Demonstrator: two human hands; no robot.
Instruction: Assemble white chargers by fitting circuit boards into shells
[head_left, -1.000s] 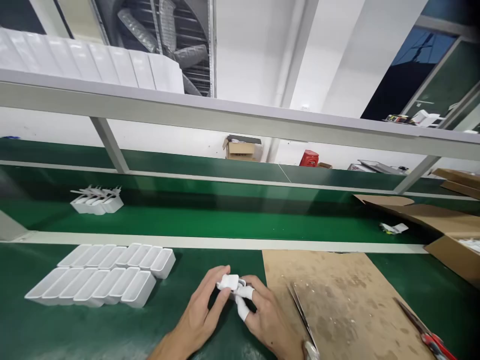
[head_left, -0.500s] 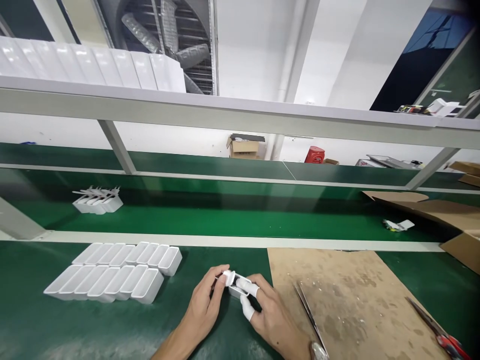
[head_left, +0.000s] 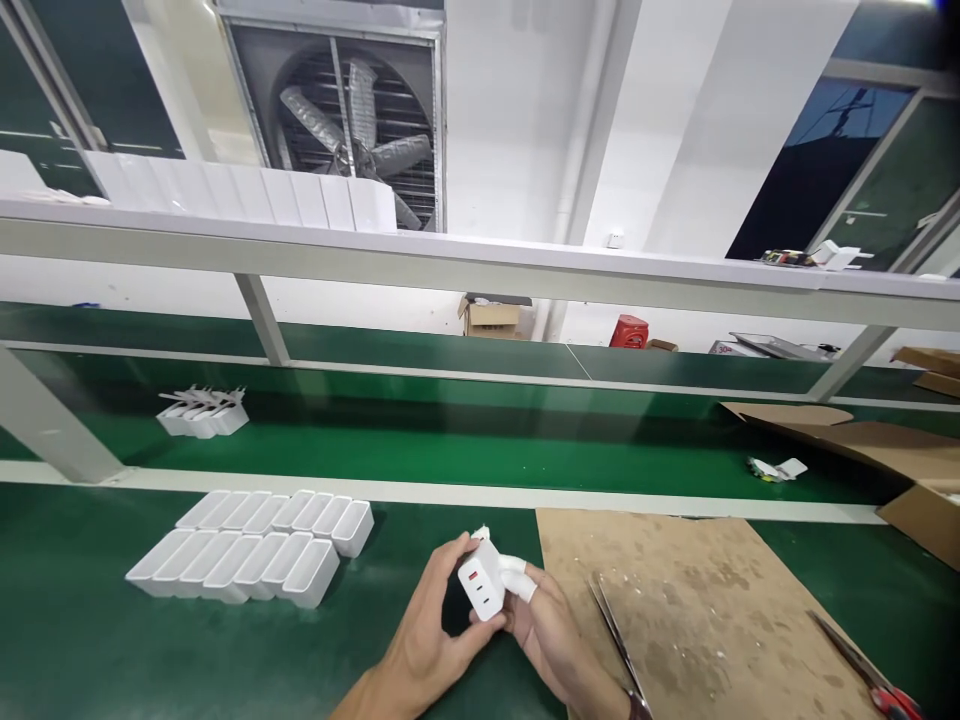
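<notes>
Between my two hands is a white USB charger (head_left: 481,582), its port face turned toward me with one red port and two dark slots. My left hand (head_left: 431,620) has its fingers closed on the charger's left side and lower edge. White finger covers show on my right hand (head_left: 544,615), which grips the charger from the right. A small white part pokes out at the charger's top. Left of my hands, several open white charger housings (head_left: 307,575) lie in two rows on the dark green bench (head_left: 75,640).
To the right, tweezers (head_left: 619,635) and red-handled scissors (head_left: 862,665) lie on a brown board (head_left: 690,610). Behind a pale rail (head_left: 450,495) runs a green belt (head_left: 420,450) carrying a cluster of white housings (head_left: 202,412) and a small part (head_left: 776,469). A cardboard box (head_left: 922,520) stands far right.
The charger has been turned in my hands, from its open top showing to its port face toward me. My fingers have shifted around it. The camera view has tilted upward.
</notes>
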